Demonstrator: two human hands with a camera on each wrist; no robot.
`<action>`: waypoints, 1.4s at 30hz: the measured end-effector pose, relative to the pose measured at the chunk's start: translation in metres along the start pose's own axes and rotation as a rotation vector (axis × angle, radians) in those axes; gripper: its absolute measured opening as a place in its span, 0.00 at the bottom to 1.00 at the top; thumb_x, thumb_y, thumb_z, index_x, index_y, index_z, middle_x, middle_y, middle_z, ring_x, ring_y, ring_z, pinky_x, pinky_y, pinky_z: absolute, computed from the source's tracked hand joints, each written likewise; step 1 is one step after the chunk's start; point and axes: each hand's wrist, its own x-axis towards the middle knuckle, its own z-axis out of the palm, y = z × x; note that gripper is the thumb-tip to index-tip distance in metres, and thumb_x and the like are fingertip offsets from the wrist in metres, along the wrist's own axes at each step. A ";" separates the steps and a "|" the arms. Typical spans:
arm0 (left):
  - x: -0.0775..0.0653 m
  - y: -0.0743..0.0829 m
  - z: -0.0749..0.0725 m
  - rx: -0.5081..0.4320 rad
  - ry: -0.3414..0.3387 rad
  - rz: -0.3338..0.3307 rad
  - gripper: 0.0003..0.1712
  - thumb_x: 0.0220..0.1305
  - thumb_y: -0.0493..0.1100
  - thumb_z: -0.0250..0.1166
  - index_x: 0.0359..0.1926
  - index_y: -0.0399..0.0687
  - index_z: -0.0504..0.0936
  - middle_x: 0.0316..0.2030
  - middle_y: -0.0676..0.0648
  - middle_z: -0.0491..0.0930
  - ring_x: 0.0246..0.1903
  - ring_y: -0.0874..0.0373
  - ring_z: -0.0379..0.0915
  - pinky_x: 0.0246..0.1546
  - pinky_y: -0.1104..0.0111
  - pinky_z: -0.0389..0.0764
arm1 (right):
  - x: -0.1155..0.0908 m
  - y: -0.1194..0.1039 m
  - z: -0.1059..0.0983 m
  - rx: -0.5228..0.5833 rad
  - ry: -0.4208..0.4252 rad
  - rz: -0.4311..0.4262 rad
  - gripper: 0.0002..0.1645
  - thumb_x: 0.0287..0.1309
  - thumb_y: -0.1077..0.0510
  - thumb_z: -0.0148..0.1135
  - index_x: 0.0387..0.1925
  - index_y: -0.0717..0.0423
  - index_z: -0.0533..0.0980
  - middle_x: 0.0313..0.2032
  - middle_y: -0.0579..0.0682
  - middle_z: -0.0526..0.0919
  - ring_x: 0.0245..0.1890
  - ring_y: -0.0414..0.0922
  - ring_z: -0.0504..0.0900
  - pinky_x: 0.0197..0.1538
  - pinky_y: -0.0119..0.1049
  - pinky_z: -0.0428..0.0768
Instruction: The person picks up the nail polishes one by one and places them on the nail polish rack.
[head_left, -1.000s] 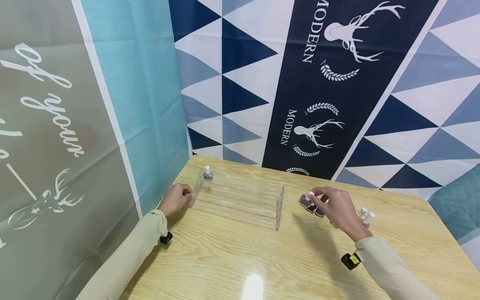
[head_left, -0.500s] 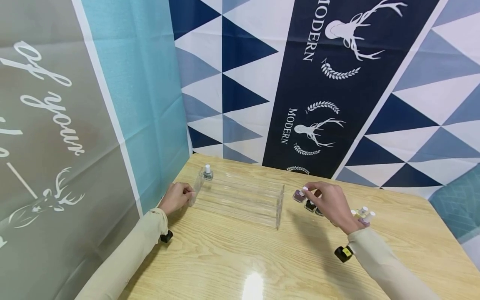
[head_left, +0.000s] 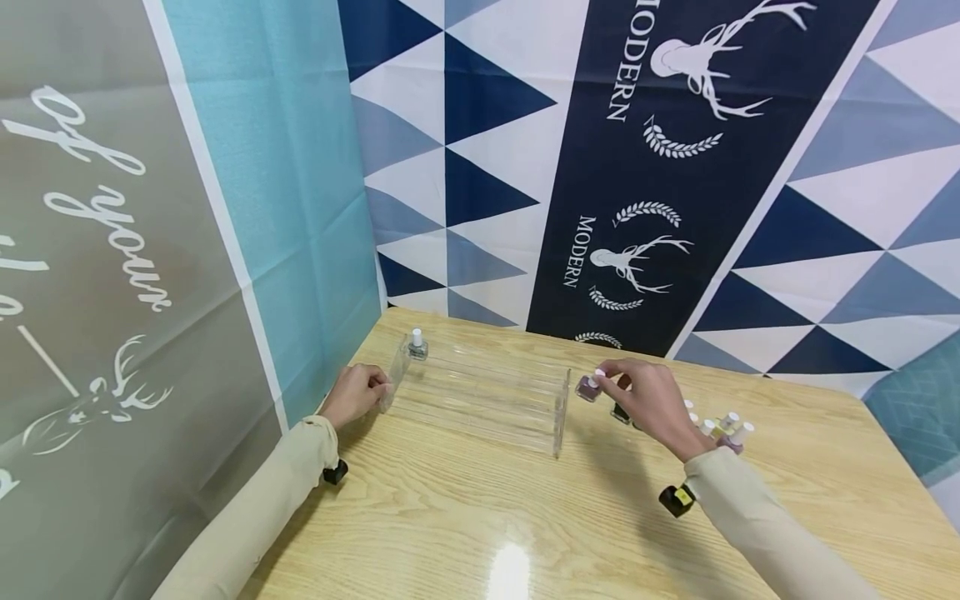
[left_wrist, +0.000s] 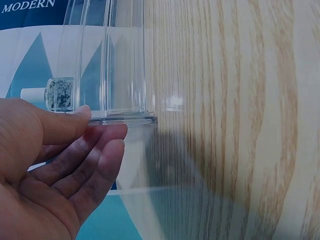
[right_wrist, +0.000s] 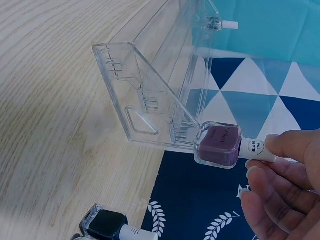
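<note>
Near the desk's left edge, the left hand pinches a rack. The right hand grips a purple bottle.

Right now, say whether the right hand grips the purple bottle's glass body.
No, the right hand pinches the purple bottle by its white cap.

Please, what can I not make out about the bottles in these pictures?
Head view: bodies under the nearest white caps, hidden by the right hand.
Right wrist view: finest print on the cap of the purple bottle, too small.
Right wrist view: most of another bottle beside the dark bottle, cut by the bottom edge.
</note>
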 end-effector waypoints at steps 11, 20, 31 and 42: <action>-0.004 -0.003 -0.001 -0.009 -0.006 -0.002 0.07 0.72 0.36 0.66 0.35 0.39 0.87 0.26 0.44 0.83 0.20 0.58 0.74 0.24 0.64 0.76 | 0.007 -0.004 0.003 0.013 0.006 -0.016 0.09 0.67 0.56 0.69 0.42 0.57 0.88 0.36 0.49 0.90 0.28 0.40 0.82 0.30 0.36 0.76; -0.004 -0.005 -0.001 -0.003 0.001 -0.011 0.07 0.71 0.37 0.67 0.34 0.40 0.87 0.25 0.47 0.83 0.21 0.58 0.74 0.24 0.64 0.76 | 0.013 -0.008 0.009 0.038 0.005 -0.021 0.09 0.67 0.56 0.69 0.41 0.57 0.88 0.36 0.49 0.90 0.28 0.40 0.81 0.31 0.37 0.75; -0.002 -0.002 0.000 -0.003 0.005 -0.003 0.07 0.71 0.36 0.66 0.35 0.38 0.87 0.24 0.49 0.81 0.22 0.57 0.74 0.24 0.64 0.76 | 0.021 -0.015 0.013 0.045 0.051 -0.076 0.08 0.64 0.57 0.72 0.40 0.58 0.88 0.36 0.49 0.90 0.28 0.41 0.82 0.30 0.37 0.76; 0.000 -0.001 0.001 0.003 0.013 -0.002 0.06 0.70 0.36 0.68 0.35 0.39 0.88 0.26 0.49 0.83 0.24 0.58 0.76 0.27 0.65 0.78 | 0.026 -0.023 0.016 0.057 0.043 -0.075 0.07 0.64 0.58 0.71 0.41 0.57 0.88 0.37 0.49 0.90 0.28 0.41 0.82 0.30 0.37 0.75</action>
